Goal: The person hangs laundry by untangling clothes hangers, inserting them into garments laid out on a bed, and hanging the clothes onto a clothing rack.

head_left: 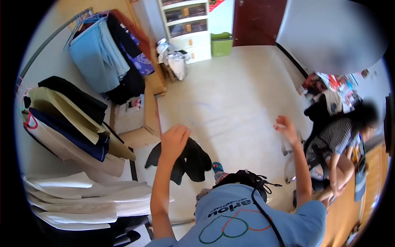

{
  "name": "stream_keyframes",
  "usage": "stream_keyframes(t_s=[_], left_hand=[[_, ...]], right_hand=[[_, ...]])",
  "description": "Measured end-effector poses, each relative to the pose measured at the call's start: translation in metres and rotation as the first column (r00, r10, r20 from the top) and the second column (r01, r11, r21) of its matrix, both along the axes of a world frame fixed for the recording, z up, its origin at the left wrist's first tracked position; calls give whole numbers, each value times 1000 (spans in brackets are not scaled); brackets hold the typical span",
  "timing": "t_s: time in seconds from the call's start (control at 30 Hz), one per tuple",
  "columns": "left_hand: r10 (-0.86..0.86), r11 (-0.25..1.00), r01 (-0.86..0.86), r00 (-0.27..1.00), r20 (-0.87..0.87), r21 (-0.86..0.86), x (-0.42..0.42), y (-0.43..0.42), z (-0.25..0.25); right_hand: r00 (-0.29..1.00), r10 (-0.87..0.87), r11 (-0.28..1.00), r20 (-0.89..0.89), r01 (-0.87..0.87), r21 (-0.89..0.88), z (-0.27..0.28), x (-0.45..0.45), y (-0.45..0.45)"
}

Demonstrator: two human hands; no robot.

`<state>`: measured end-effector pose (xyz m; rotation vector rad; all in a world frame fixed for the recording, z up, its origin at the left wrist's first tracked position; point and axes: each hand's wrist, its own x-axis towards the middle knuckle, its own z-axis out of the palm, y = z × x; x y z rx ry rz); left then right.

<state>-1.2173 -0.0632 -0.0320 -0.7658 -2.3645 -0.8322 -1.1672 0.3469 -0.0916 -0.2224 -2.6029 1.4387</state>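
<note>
My left hand [175, 140] is raised in mid-air, its fingers loosely bent with nothing visible in them. Below it in the view is a black garment [197, 162], partly covered by my forearm; whether hand and cloth touch, I cannot tell. On the other side, my right hand [286, 129] is lifted over the floor, fingers curled and apart, holding nothing. Between my arms, a dark bundle with drawstrings [247, 181] sits at the waist of my light blue T-shirt [234, 214].
Clothes hang along the left wall, among them light blue trousers [98, 55] and white garments [82, 201]. A cardboard box [142, 136] stands below. At the back are a drawer unit [190, 41] and green bin [222, 44]. A person [333, 140] bends over at the right.
</note>
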Motion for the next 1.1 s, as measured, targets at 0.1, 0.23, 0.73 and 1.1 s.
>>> stream_keyframes(t_s=[0.1,0.23,0.73,1.1], left_hand=[[166,986,-167,982,-86,-1,-24,-12,17],[341,935,-331,938,-63,123,-36,-18,45],[605,796,-590,779,-163,135,-62,-101,42],[875,468,-877,477,-80,-110,-4,-156,-17]], right_hand=[[988,113,987,103,-100,-124,-57,-60,-27],[884,463,882,54,-454,-129,-82,-139,-171],[129,977,117,167,-990,86,-213,-320,-449],[605,794,596,-63,-754,276,-117,-362,-475]])
